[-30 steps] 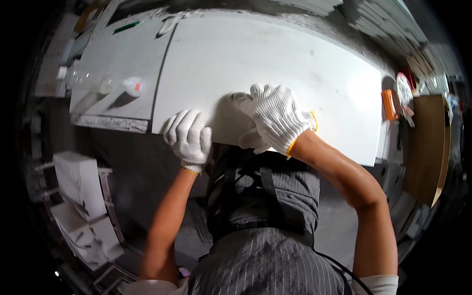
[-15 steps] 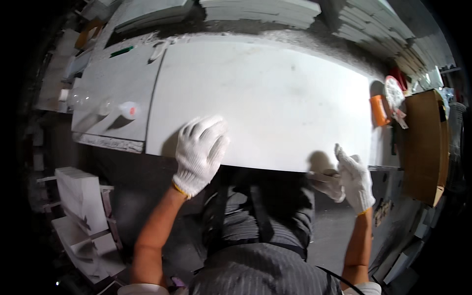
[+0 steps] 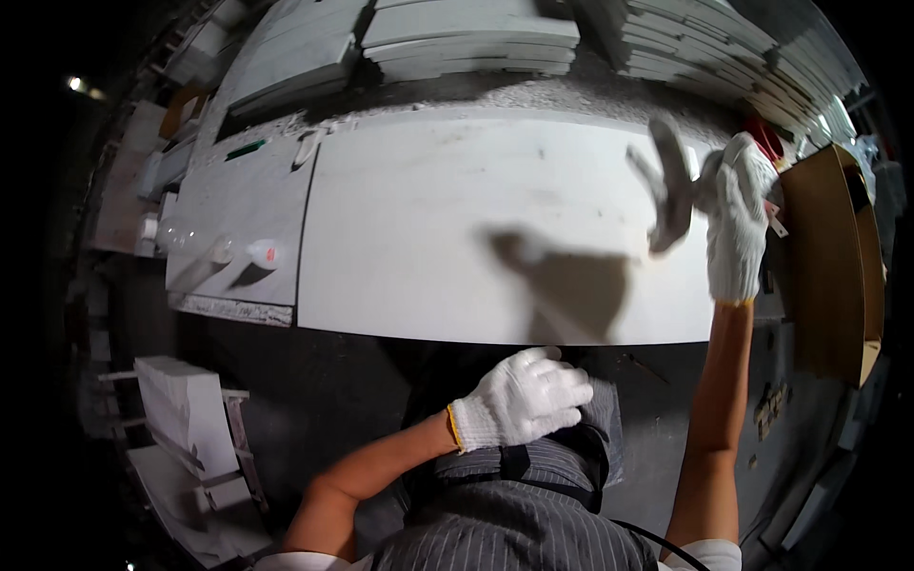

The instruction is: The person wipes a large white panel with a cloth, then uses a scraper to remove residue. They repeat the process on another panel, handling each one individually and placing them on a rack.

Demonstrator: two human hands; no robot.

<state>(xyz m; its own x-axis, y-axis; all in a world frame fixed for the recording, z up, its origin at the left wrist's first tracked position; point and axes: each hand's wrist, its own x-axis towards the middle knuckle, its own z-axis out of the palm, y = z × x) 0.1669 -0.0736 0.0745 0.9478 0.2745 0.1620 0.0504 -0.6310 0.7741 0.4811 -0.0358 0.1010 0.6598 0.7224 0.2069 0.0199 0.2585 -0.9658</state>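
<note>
My left hand [image 3: 528, 398], in a white knitted work glove, hovers over my lap at the near edge of a large white stone slab [image 3: 428, 228]. Its fingers are extended and apart, with nothing in them. Over the slab's right end is my gloved right hand [image 3: 738, 214], its fingers curled together. From it, to the left, hangs a limp, greyish-white loose work glove [image 3: 672, 190] with finger-like ends, smeared by motion. A broad dark shadow falls on the slab between the hands.
At left, a smaller slab [image 3: 224, 186] carries a small white bottle [image 3: 265, 253], a clear bottle [image 3: 176, 233] and a green tool [image 3: 246, 149]. Slab stacks [image 3: 471, 43] line the back. A cardboard box [image 3: 833, 257] stands right, near a red container [image 3: 764, 138]. More slabs [image 3: 181, 409] rest lower left.
My left hand has left the slab, moving right and nearer to me. The right hand has gone up and away with the loose glove, now hiding the orange packet. The view has shifted slightly.
</note>
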